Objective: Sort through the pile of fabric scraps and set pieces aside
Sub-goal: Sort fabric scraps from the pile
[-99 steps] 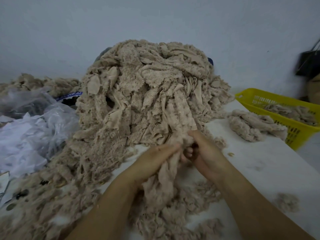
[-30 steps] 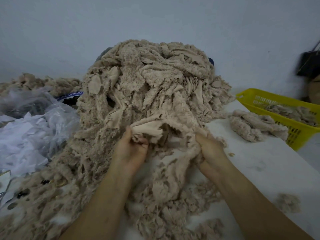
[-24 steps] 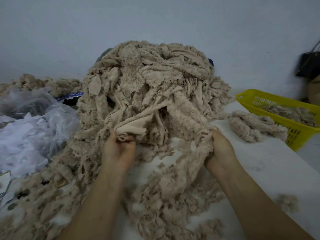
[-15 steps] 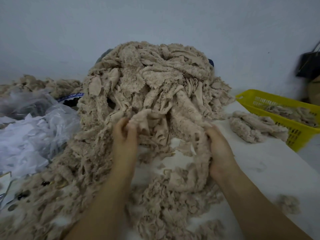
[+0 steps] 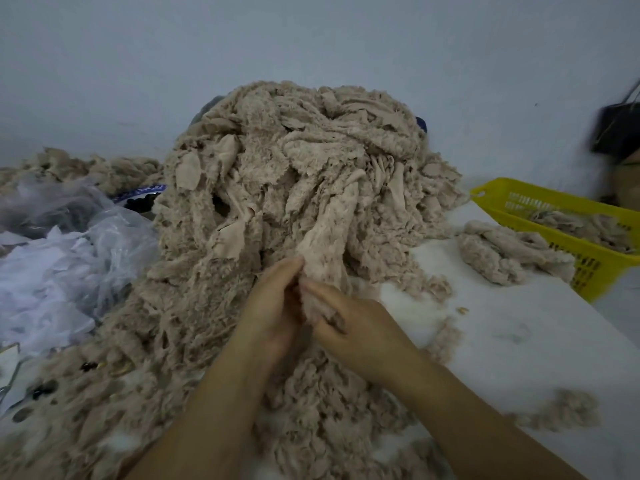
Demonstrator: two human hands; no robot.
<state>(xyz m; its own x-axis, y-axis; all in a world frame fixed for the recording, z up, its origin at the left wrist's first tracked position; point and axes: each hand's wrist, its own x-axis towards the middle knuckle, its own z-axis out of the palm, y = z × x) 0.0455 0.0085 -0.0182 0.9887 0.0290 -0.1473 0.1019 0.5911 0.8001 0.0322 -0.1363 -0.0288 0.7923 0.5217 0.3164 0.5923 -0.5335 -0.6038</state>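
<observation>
The left hand (image 5: 273, 306) and right hand (image 5: 353, 327) are together, both pinching one fleecy beige strip (image 5: 325, 237) at the scrap pile's (image 5: 294, 161) foot. It looks light, limp and snag-prone, best held near its free end.

A heap of crumpled clear plastic bags (image 5: 69, 265) lies at the left end of the white table (image 5: 519, 341), with a blue-and-white printed item (image 5: 138, 195) just behind its right edge and small dark and brass-coloured bits (image 5: 41, 389) on the table in front of it. Far to the right of the bags, a yellow plastic basket (image 5: 595, 265) stands at the table's opposite edge. Beyond that, a blurred dark bag (image 5: 620, 129) hangs against the pale wall (image 5: 311, 39) that runs behind the bags.
</observation>
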